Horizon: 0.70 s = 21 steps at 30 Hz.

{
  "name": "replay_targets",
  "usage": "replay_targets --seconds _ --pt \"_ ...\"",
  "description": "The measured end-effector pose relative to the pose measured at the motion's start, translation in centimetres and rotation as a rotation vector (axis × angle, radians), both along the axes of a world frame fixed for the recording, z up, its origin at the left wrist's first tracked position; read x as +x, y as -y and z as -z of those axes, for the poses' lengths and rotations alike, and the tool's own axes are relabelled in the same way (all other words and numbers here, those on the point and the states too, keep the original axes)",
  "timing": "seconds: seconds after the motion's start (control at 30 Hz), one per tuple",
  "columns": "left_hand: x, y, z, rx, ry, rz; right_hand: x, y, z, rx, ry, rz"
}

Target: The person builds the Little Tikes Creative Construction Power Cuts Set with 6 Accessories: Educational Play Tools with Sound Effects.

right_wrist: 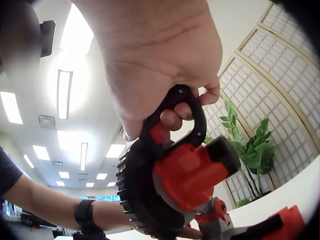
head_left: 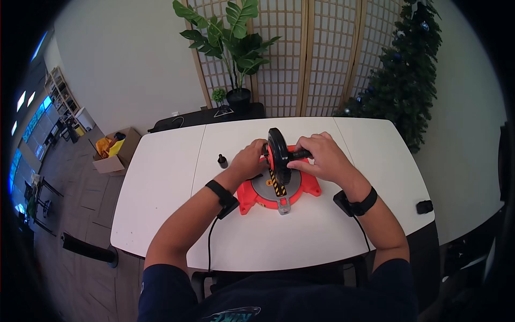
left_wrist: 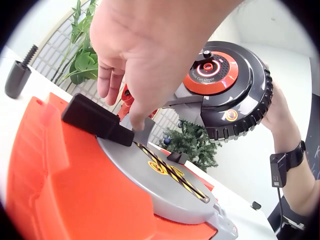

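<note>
A toy miter saw stands on the table, with an orange-red base (left_wrist: 100, 180), a grey round turntable (left_wrist: 150, 165) and a yellow-black striped slot. Its black blade guard (left_wrist: 240, 95) with an orange-red disc is raised above the turntable. My right hand (head_left: 324, 155) grips the black loop handle (right_wrist: 200, 120), fingers curled through the loop. At the rear of the saw, my left hand (head_left: 249, 161) holds the hinge area, thumb and fingers on either side of a red part (left_wrist: 127, 97). A black threaded knob (head_left: 222, 161) stands upright on the table left of the saw.
The white table (head_left: 161, 198) carries a small black object (head_left: 424, 207) at its right edge. Behind it are a potted plant (head_left: 238, 96), a lattice screen (head_left: 332, 59) and a decorated tree (head_left: 397, 80). A cardboard box (head_left: 129, 147) sits on the floor at left.
</note>
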<state>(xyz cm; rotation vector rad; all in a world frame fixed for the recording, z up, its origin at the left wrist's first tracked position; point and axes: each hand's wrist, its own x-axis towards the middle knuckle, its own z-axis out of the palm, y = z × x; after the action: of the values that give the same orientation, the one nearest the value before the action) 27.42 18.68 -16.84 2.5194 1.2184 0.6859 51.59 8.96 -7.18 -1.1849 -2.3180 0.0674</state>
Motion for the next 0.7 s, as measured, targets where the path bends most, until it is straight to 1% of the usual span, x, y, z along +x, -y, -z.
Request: replay_targets --seconds 0.13,0.2,0.33,0.4,0.53,0.6,0.67,0.7 --pt "-0.1 0.1 -0.1 -0.044 -0.031 0.002 0.1 0.5 1.2 0.072 0.002 -0.023" --pt "-0.2 0.0 -0.2 -0.058 -0.030 0.005 0.2 1.0 1.4 0.013 0.028 -0.003" --pt "-0.3 -0.3 0.3 -0.037 -0.038 0.043 0.4 1.8 2.3 0.004 0.035 -0.026" --pt "-0.4 -0.4 0.4 -0.014 -0.035 0.049 0.3 2.5 2.2 -0.043 0.097 -0.026" --pt "-0.4 0.0 -0.2 -0.029 -0.040 0.070 0.6 3.2 3.2 -0.041 0.090 -0.036" --pt "-0.5 -0.1 -0.1 -0.048 -0.044 0.071 0.7 3.5 3.6 -0.052 0.131 -0.038" --pt "-0.8 -0.6 0.5 0.051 -0.055 0.085 0.8 3.9 4.0 -0.047 0.163 -0.034" --pt "-0.9 -0.6 0.6 0.050 -0.055 0.086 0.8 4.1 4.2 -0.042 0.195 -0.030"
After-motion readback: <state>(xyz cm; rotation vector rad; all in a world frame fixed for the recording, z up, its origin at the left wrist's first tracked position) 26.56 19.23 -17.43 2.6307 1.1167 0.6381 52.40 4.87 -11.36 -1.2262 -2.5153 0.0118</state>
